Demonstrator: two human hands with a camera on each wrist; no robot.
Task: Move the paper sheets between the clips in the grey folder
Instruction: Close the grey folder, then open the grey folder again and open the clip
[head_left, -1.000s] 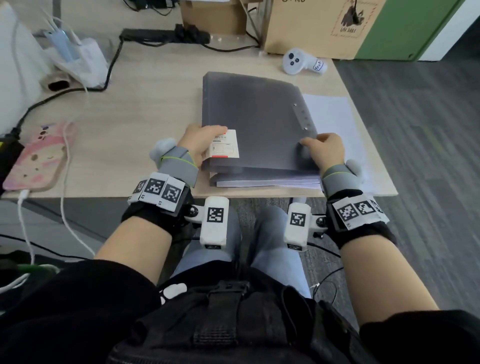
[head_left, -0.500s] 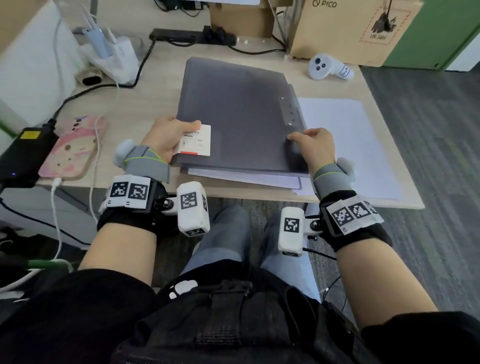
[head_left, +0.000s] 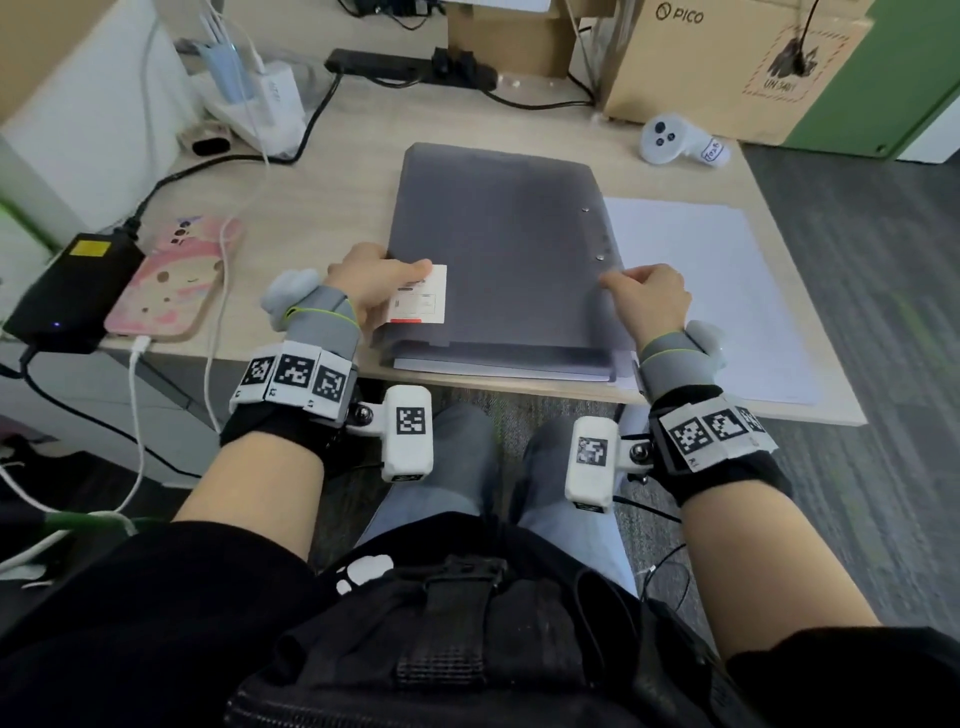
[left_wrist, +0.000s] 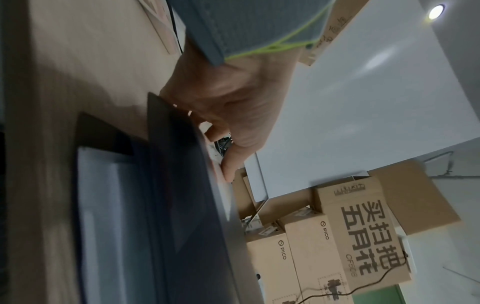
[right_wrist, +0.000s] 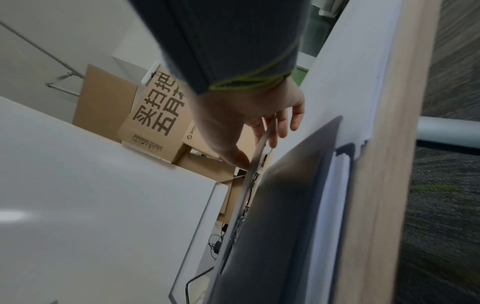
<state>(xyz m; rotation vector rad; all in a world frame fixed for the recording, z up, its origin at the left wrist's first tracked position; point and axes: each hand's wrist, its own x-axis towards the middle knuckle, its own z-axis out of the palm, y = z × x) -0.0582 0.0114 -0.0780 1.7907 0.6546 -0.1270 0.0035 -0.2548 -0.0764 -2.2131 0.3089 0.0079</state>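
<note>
The grey folder (head_left: 498, 244) lies shut in the middle of the desk, its near edge at the desk's front. My left hand (head_left: 374, 286) pinches the cover's near left corner, thumb on the white label (head_left: 420, 295). My right hand (head_left: 647, 301) pinches the cover's near right edge, thumb on top and fingers under it. In the wrist views the cover (left_wrist: 182, 174) (right_wrist: 275, 205) stands slightly raised over white sheets (left_wrist: 103, 205) inside. A loose stack of paper sheets (head_left: 706, 291) lies on the desk right of the folder.
A pink phone (head_left: 171, 280) and a black power brick (head_left: 72, 291) sit at the left, with cables. A white controller (head_left: 675, 143), cardboard boxes (head_left: 727, 62) and a power strip (head_left: 410, 65) line the back. The desk's front edge (head_left: 519, 389) is just under my wrists.
Both hands keep their hold on the cover's near corners. The head view has swung, so the folder sits more central; the folder itself looks little moved.
</note>
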